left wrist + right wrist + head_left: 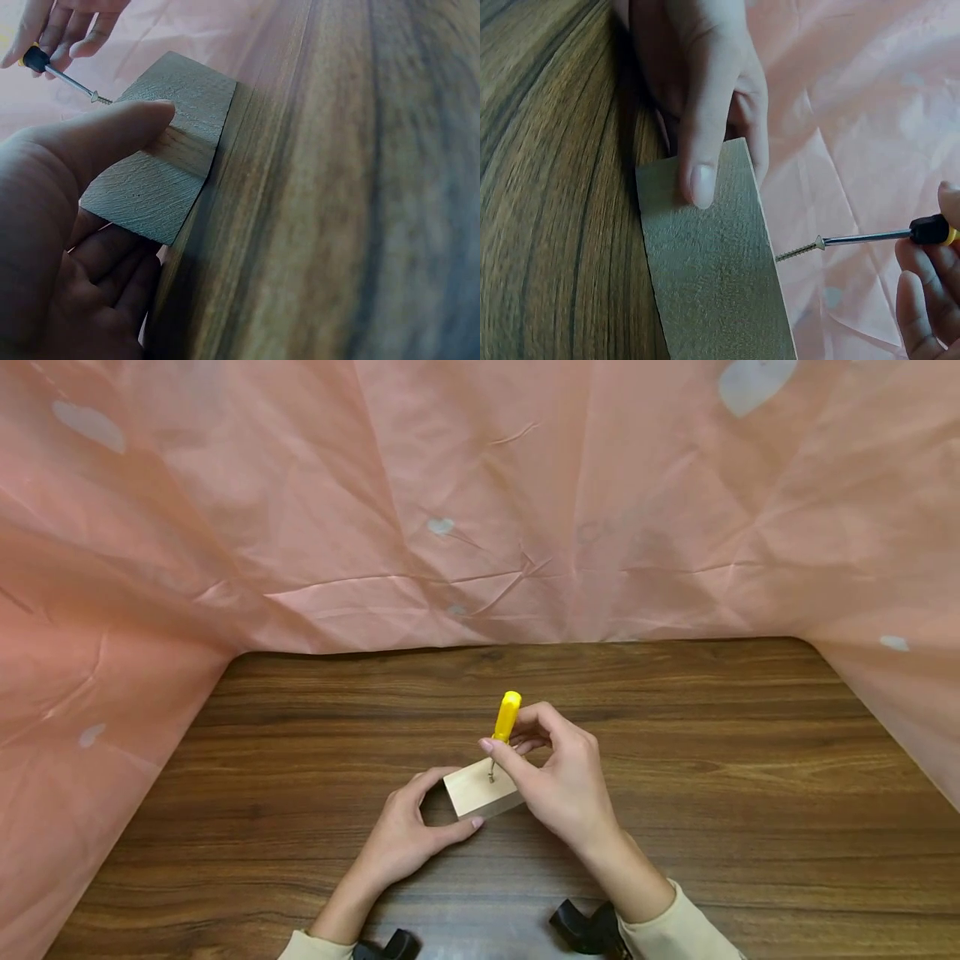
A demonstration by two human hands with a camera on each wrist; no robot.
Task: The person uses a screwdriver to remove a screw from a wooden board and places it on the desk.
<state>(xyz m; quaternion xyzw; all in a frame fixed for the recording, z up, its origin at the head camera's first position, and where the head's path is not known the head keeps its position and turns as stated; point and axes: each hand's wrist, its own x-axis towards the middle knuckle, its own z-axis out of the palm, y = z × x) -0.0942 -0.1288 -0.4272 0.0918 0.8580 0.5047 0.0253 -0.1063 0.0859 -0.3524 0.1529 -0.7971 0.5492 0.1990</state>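
A pale wooden block [472,785] lies on the table, held between the thumb and fingers of my left hand [405,831]. In the right wrist view, a screw [799,251] stands out from the block's upper face, most of its thread showing. The metal shaft of a screwdriver [870,237] meets the screw head in line with it. My right hand [566,777] pinches the screwdriver's yellow handle [507,714] near its black collar [928,229]. The left thumb [142,124] presses along the near side of the block.
The brown wood-grain table [712,760] spreads around both hands. A pink curtain [480,510] with pale hearts hangs along its back and sides. Black wrist mounts [588,927] sit by both cream sleeves [678,931] at the front.
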